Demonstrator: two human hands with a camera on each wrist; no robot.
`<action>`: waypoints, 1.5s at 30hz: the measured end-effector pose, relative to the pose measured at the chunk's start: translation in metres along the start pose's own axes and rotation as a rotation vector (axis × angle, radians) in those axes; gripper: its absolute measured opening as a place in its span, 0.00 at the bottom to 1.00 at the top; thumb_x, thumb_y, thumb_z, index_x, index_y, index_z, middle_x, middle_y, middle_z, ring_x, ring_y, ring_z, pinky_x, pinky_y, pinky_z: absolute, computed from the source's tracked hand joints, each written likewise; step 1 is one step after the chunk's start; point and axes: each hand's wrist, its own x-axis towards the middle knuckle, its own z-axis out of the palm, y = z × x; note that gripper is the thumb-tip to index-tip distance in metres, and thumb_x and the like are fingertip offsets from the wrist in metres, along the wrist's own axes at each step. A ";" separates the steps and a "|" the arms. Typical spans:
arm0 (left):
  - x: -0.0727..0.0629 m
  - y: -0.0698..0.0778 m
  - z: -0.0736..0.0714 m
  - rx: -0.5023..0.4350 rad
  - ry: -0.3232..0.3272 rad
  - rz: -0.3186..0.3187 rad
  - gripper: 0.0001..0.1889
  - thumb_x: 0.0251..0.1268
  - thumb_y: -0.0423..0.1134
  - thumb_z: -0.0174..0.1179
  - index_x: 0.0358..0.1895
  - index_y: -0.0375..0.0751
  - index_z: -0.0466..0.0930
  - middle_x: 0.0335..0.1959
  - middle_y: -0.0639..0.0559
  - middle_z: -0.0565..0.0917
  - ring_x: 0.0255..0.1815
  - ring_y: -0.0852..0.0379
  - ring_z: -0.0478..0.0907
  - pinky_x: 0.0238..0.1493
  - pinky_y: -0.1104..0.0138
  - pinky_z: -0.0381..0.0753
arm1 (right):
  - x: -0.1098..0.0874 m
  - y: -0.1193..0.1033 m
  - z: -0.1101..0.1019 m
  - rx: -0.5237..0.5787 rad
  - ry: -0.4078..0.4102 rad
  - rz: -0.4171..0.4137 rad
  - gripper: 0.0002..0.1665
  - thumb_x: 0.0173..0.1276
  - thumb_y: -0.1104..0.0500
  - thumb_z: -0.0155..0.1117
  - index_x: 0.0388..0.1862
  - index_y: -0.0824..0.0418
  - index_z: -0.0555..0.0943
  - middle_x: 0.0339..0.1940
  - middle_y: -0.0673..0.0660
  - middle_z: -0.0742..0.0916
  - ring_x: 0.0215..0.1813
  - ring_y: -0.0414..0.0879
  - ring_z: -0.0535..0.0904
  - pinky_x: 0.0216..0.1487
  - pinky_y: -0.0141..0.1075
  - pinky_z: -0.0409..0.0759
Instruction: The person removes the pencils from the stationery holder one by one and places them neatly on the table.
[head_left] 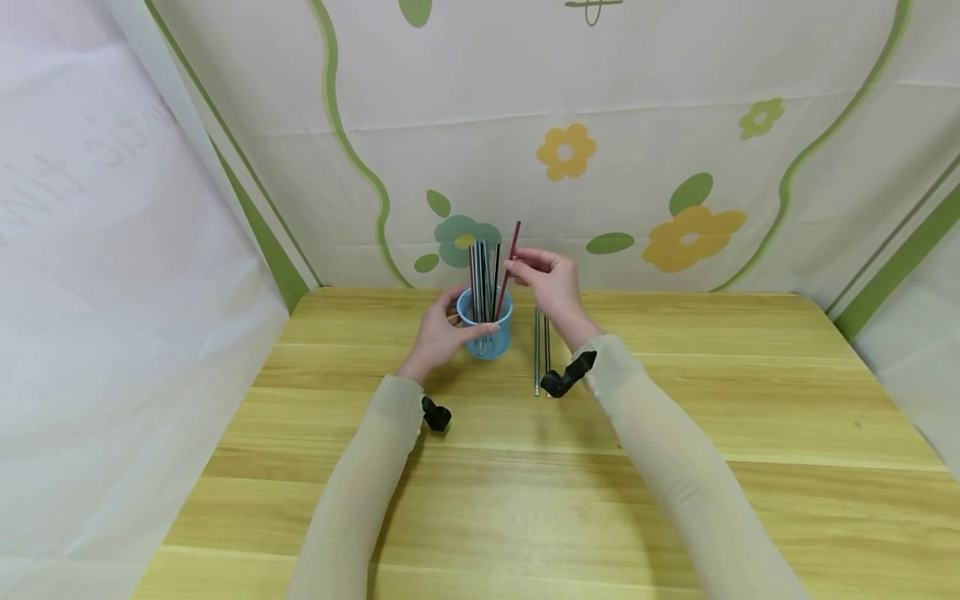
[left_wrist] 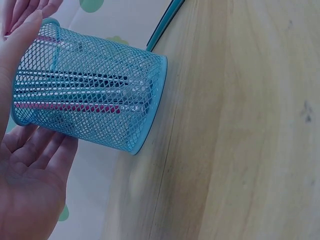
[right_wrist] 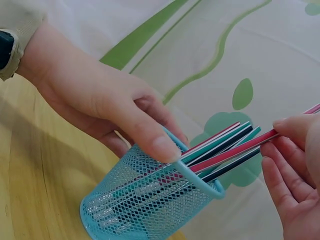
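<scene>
A blue mesh pencil cup (head_left: 488,342) stands near the back of the table, holding several pencils (head_left: 482,275) in red, green and black. My left hand (head_left: 438,337) grips the cup from the left, its thumb across the near side by the rim, as the right wrist view also shows. My right hand (head_left: 551,287) pinches a red pencil (right_wrist: 235,156) between thumb and fingertips; its lower end is inside the cup and it leans right. Two more pencils (head_left: 537,358), one green and one dark, lie on the table right of the cup, beneath my right wrist.
The wooden table (head_left: 495,500) stretches toward me and to both sides. A white cloth wall (head_left: 480,83) with printed flowers rises just behind its back edge. Black wrist mounts (head_left: 437,414) sit on both sleeves.
</scene>
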 end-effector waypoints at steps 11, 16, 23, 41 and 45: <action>0.001 -0.001 -0.001 -0.002 -0.007 0.006 0.48 0.52 0.51 0.80 0.74 0.41 0.66 0.65 0.46 0.76 0.62 0.48 0.76 0.64 0.56 0.76 | 0.001 -0.008 -0.008 0.013 0.038 -0.030 0.23 0.68 0.57 0.75 0.57 0.68 0.84 0.46 0.59 0.89 0.44 0.49 0.87 0.50 0.41 0.85; 0.001 -0.001 -0.001 -0.004 -0.013 0.009 0.48 0.52 0.51 0.80 0.74 0.41 0.66 0.64 0.46 0.76 0.62 0.47 0.76 0.64 0.56 0.76 | 0.002 -0.015 -0.014 0.037 0.080 -0.086 0.22 0.67 0.58 0.75 0.56 0.68 0.85 0.45 0.59 0.90 0.42 0.48 0.88 0.47 0.37 0.86; 0.002 -0.002 0.000 -0.004 -0.012 0.004 0.47 0.52 0.50 0.80 0.74 0.41 0.66 0.64 0.45 0.76 0.61 0.48 0.76 0.64 0.56 0.76 | 0.003 -0.026 -0.023 0.059 0.112 -0.119 0.23 0.66 0.57 0.76 0.55 0.68 0.85 0.43 0.59 0.90 0.40 0.51 0.88 0.48 0.41 0.86; -0.001 0.002 0.000 -0.022 -0.014 0.001 0.44 0.54 0.45 0.80 0.74 0.40 0.66 0.63 0.47 0.76 0.60 0.49 0.77 0.64 0.59 0.75 | 0.000 -0.029 -0.049 0.000 0.107 -0.079 0.24 0.67 0.54 0.75 0.58 0.63 0.86 0.47 0.59 0.89 0.44 0.49 0.87 0.48 0.36 0.85; -0.001 0.002 0.000 -0.028 -0.011 -0.002 0.45 0.54 0.44 0.80 0.74 0.40 0.66 0.63 0.46 0.76 0.60 0.49 0.77 0.64 0.59 0.75 | -0.001 -0.030 -0.056 -0.021 0.102 -0.071 0.23 0.67 0.53 0.75 0.58 0.62 0.86 0.48 0.59 0.89 0.45 0.49 0.87 0.48 0.37 0.85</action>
